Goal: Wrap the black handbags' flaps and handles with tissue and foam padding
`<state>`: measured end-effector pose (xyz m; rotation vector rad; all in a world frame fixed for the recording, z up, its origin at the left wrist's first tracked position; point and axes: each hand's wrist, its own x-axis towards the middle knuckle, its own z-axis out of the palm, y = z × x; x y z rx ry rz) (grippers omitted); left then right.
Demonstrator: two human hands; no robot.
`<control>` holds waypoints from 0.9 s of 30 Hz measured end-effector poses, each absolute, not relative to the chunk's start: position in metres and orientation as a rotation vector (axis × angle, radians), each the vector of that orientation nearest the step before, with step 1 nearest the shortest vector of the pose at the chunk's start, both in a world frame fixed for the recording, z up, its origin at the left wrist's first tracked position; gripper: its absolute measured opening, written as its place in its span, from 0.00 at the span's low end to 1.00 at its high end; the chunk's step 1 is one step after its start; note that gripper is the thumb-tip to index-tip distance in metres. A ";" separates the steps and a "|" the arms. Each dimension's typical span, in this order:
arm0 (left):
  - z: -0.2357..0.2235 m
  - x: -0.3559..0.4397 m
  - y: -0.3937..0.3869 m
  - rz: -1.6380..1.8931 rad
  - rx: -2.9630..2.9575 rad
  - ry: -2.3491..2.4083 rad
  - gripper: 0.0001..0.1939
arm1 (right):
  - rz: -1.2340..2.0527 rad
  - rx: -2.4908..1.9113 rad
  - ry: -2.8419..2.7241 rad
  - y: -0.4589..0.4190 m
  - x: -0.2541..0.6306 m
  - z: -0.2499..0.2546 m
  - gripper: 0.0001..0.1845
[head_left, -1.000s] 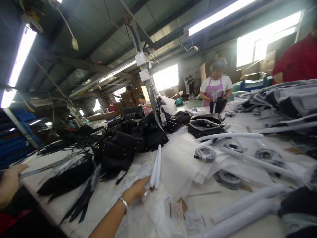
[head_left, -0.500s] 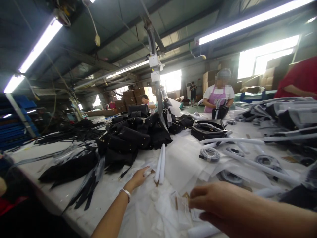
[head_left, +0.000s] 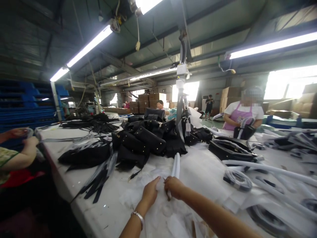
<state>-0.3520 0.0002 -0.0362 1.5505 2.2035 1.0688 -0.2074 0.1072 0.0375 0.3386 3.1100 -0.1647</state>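
My left hand (head_left: 150,191), with a silver bracelet (head_left: 137,218) at its wrist, has its fingers pressed together over the pale clutter of the table; what they hold is hidden. Close beside it, my right hand (head_left: 175,187) is closed at the near ends of two white tubes (head_left: 176,165). A small brown piece (head_left: 169,195) shows under its fingers, and I cannot tell whether they grip it. Thin white sheets (head_left: 146,173) lie around both hands. A white ring (head_left: 166,209), like a tape roll, lies just below them.
Beyond my hands are piled black bags (head_left: 148,140) and black straps (head_left: 99,181). On the right lie wrapped coils (head_left: 237,179), long white tubes (head_left: 272,168) and an open black bag (head_left: 231,148). A co-worker in a pink apron (head_left: 239,115) handles a bag; another person's hands (head_left: 24,138) are at left.
My right hand has moved left and forward to the tubes, beside my left hand. The view has turned left, bringing another person's arms in at the left edge.
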 end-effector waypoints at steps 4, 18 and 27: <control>-0.049 -0.345 -0.006 1.175 1.551 2.193 0.21 | 0.035 0.412 3.038 0.128 -0.211 0.022 0.16; -0.062 -0.340 -0.006 1.246 1.483 2.252 0.43 | -0.048 0.849 3.008 0.132 -0.206 0.013 0.14; -0.066 -0.344 -0.005 1.244 1.446 2.286 0.43 | -0.578 0.872 3.096 0.151 -0.216 0.017 0.14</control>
